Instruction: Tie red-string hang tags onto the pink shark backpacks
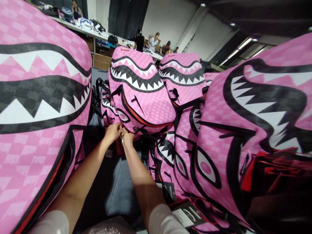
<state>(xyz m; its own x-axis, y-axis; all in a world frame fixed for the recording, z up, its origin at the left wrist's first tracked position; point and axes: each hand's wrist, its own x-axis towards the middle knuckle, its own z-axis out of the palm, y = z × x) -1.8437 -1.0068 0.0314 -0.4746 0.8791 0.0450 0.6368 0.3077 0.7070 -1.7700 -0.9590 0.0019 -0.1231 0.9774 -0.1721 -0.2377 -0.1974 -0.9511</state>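
A pink checkered backpack (pixel 146 104) with a printed shark mouth and a red-edged zipper leans in front of me. My left hand (pixel 113 132) and my right hand (pixel 127 137) meet at its lower left edge, fingers pinched together. What they pinch is too small and covered to make out. Just under the fingers, a red tag (pixel 120 148) and a small whitish piece hang. A smaller pink shark-print bag (pixel 107 105) sits behind my left hand.
Large pink backpacks stand close on the left (pixel 44 146) and right (pixel 219 130). Another backpack (pixel 181 70) is behind. Black printed hang tags (pixel 186 213) and red cords (pixel 280 165) lie at lower right. People work at a long table (pixel 97 32) farther back, near a cardboard box (pixel 101 61).
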